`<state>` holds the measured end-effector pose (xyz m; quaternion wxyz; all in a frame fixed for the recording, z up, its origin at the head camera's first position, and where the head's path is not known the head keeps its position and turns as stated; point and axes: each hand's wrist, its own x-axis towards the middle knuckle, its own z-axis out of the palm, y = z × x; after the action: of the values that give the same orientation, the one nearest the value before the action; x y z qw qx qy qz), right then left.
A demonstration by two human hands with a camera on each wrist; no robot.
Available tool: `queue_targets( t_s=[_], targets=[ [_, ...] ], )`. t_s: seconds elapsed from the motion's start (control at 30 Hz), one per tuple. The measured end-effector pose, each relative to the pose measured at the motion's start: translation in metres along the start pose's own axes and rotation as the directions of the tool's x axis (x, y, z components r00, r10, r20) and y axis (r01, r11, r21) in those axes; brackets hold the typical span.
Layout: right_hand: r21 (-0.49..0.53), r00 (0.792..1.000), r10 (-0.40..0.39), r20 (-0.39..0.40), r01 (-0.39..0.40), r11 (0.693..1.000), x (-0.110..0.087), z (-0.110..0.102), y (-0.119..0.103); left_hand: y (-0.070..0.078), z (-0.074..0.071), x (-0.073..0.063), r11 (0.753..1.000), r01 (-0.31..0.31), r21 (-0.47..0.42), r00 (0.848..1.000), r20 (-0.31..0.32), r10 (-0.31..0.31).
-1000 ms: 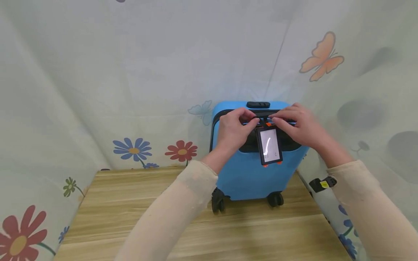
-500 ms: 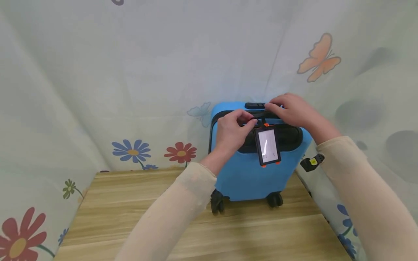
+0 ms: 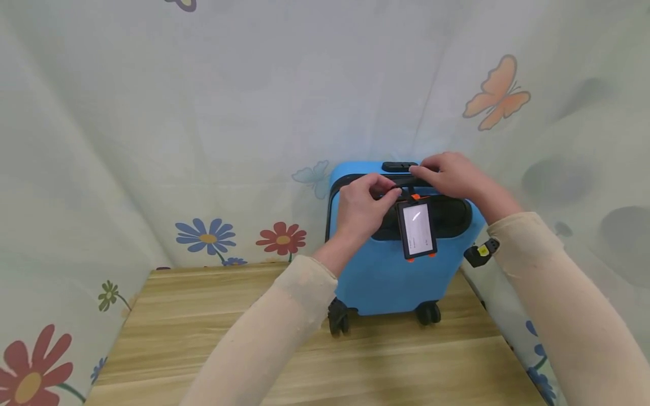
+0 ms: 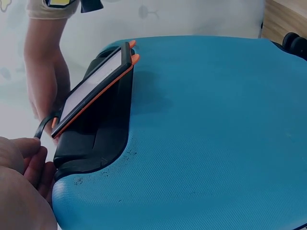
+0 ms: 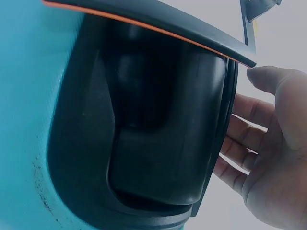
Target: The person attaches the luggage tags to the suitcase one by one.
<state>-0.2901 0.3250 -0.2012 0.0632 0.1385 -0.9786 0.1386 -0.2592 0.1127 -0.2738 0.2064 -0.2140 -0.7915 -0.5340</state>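
Note:
A light blue suitcase stands upright on its wheels against the curtain. From its black top handle hangs a luggage tag with a black frame, orange edges and a white card. My left hand pinches the end of the tag's black strap between thumb and fingertips. My right hand lies at the top of the suitcase, right of the strap. In the right wrist view its loosely bent fingers touch or nearly touch the handle's far side, with the thumb apart from them.
A wooden tabletop lies under the suitcase and extends left. Behind and at both sides hangs a pale curtain printed with flowers and butterflies. A black lock panel sits on the suitcase's top, close to the right thumb.
My right hand has left the strap and moved up to the suitcase's top edge, then slightly down. The left hand keeps its pinch on the strap.

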Motion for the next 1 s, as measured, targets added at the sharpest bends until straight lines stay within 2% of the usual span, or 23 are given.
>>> queue_targets(
  t_s=[0.3,0.7,1.0],
  targets=[
    [0.104,0.998,0.048,0.048,-0.053,0.993,0.003,0.002,0.000,-0.003,-0.002,0.000,1.000,-0.004,-0.007,1.000,0.001,0.004],
    [0.210,1.000,-0.018,0.009,0.016,0.978,0.015,0.009,0.001,-0.003,-0.002,-0.001,1.000,-0.003,-0.004,1.000,-0.006,0.003],
    [0.250,1.000,-0.020,-0.001,0.020,0.968,0.018,0.010,0.000,-0.001,-0.003,-0.002,1.000,-0.020,-0.007,1.000,-0.006,0.020]
  ],
)
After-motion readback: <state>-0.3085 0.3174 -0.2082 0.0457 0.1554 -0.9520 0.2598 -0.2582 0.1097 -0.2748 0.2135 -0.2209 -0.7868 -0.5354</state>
